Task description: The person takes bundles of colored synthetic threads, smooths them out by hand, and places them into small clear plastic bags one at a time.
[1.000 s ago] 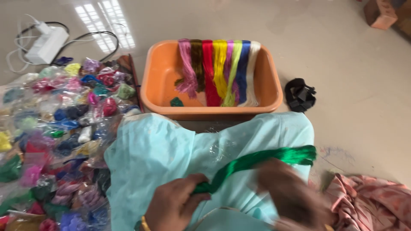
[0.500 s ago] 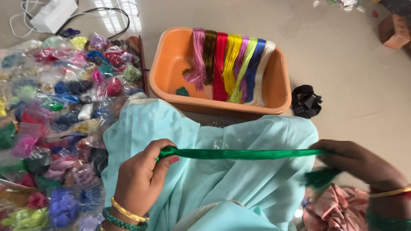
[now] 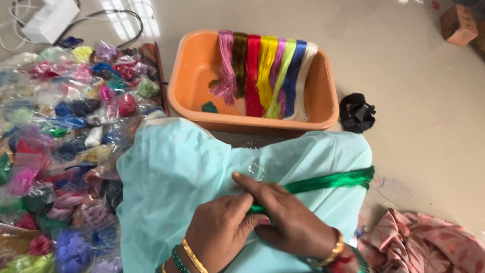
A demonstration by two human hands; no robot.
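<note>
Hands first, low in the frame: the left hand (image 3: 220, 232), bangles at the wrist, pinches one end of a green thread skein (image 3: 323, 181), fingers closed on it. Right hand (image 3: 288, 217) lies across the same bundle just beside the left, fingers curled over the strands, index finger stretched out flat. That skein is glossy, bright emerald, pulled into a tight straight band running rightward across pale mint cloth (image 3: 177, 167) over the person's lap, to the cloth's right edge. Left of the lap, a heap of small plastic packets (image 3: 55, 136) holding coloured thread covers the floor. Beyond the knees sits an orange plastic tub (image 3: 192, 76), with pink, brown, red, yellow, lime, blue and white skeins (image 3: 262, 76) draped over its far rim. Right of it, a black bundle (image 3: 356, 112).
</note>
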